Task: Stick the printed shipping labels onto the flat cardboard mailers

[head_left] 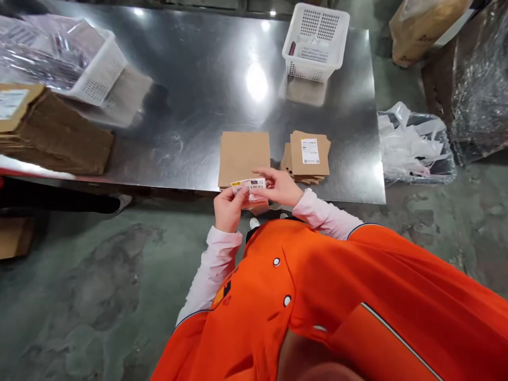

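My left hand (227, 210) grips a small printed white label (248, 184) with a yellow corner and barcode-like print, thumb on its face. At the label's right end, the fingers of my right hand (282, 187) close on its edge, with one finger stretched out above it. Below the label hangs something reddish-white, partly hidden by my hands. Just beyond them lies a stack of plain brown cardboard pieces (244, 153) at the table's front edge. To its right sits a second pile of cardboard pieces (294, 154), topped by a piece with a white label (310, 151).
The shiny metal table (190, 106) carries a white basket (315, 42) at the back right. On the left are a basket of clear plastic packs (97, 79) and a large cardboard stack (55, 132). A bin of white scraps (416, 145) stands right of the table.
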`<state>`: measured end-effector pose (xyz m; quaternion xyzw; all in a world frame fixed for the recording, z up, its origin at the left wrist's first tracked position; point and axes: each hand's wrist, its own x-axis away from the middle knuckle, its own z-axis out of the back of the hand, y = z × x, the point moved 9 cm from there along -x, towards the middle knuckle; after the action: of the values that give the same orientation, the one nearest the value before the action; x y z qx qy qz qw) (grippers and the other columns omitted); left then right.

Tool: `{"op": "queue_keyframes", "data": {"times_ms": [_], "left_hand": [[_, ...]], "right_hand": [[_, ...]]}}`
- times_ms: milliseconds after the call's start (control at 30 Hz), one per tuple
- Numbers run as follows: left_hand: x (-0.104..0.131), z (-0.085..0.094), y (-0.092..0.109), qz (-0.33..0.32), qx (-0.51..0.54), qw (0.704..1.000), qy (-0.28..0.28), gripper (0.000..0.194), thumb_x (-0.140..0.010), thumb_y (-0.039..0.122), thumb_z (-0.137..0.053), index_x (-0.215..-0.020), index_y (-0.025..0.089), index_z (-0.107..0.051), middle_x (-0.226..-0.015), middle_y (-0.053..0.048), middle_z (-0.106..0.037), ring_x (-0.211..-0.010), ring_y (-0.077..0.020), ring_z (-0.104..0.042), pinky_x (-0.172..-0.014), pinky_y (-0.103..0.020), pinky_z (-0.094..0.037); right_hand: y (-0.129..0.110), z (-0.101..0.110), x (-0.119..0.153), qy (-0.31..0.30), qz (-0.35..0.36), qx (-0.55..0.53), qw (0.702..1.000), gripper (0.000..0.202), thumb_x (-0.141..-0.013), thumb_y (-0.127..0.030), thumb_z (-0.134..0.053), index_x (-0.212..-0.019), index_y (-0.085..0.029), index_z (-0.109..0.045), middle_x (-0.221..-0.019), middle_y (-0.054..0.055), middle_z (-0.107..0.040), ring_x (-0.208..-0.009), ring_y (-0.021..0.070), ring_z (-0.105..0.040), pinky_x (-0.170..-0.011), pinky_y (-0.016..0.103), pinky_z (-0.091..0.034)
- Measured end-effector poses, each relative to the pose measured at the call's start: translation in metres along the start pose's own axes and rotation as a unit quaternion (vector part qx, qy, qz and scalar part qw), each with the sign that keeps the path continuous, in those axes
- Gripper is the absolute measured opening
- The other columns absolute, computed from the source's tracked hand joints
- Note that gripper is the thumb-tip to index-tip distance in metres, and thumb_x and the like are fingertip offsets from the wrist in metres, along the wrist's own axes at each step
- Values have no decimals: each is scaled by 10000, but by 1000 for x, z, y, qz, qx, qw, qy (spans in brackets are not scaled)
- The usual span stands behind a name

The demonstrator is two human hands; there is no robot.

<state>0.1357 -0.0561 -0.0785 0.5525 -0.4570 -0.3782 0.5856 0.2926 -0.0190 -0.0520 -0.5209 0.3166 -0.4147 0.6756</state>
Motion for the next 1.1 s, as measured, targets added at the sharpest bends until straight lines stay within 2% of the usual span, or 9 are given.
{"op": "queue_keyframes", "data": {"times_ms": [200,367,533,667,733,800,900,1000,1100], "left_hand": [[3,-3,-21,35,15,998,47,442,-580,556,-865,-657,155,-696,-619,-12,-687,-592,-152,-617,-603,-271,-515],[10,-17,-58,166,80,974,-133,554,-470,374,-968,-915,129,-747,-942,-110,-784,-813,-242,-726,-762,-348,-584],[25,-3,-93,260,117,948,-144,662,-443,348,-981,-1011,110,-739,-1034,-161,-774,-897,-328,-741,-823,-456,-597],[32,10,-103,281,123,945,-114,673,-420,353,-988,-988,103,-730,-1005,-168,-777,-899,-344,-743,-845,-487,-596],[42,18,-104,296,115,941,-119,677,-407,365,-992,-973,101,-732,-980,-172,-778,-896,-352,-744,-852,-496,-595],[55,29,-99,307,98,937,-134,675,-425,388,-986,-984,98,-743,-964,-176,-779,-895,-357,-745,-854,-493,-596],[64,52,-79,287,65,947,-130,619,-482,409,-966,-975,96,-760,-958,-174,-780,-871,-338,-748,-820,-444,-605],[44,71,-46,223,54,971,-73,571,-515,432,-948,-943,105,-761,-946,-150,-782,-837,-303,-747,-777,-394,-609],[-5,72,-18,133,46,990,7,551,-558,503,-902,-910,107,-749,-882,-120,-775,-835,-285,-740,-783,-385,-604]], "right_hand": [[-18,17,-20,-1,1,93,996,196,-771,-335,-760,-803,-142,-748,-773,29,-730,-714,138,-637,-699,256,-475],[-6,34,-71,37,-10,149,988,215,-736,-345,-764,-711,-138,-711,-742,29,-703,-693,138,-619,-681,253,-467],[29,60,-158,83,-78,227,967,225,-769,-328,-729,-783,-104,-741,-707,37,-691,-747,169,-637,-769,285,-490],[65,66,-186,105,-135,298,939,293,-795,-365,-732,-947,-115,-748,-1000,109,-736,-1006,252,-660,-956,399,-499],[73,64,-188,119,-122,345,923,474,-823,-459,-704,-1141,-108,-703,-1281,184,-651,-1237,341,-572,-1069,525,-437],[70,50,-188,99,-63,391,913,715,-857,-582,-627,-1374,-92,-562,-1527,232,-441,-1444,414,-360,-1161,650,-280],[60,2,-173,-27,45,437,898,876,-900,-676,-475,-1544,-95,-352,-1660,200,-219,-1553,414,-119,-1219,687,-34],[45,-47,-127,-152,140,432,878,877,-892,-657,-488,-1554,-97,-353,-1657,182,-244,-1560,397,-125,-1248,636,4],[27,-73,-65,-245,239,342,875,776,-883,-638,-534,-1457,-115,-512,-1576,183,-414,-1517,374,-282,-1260,574,-138]]}}
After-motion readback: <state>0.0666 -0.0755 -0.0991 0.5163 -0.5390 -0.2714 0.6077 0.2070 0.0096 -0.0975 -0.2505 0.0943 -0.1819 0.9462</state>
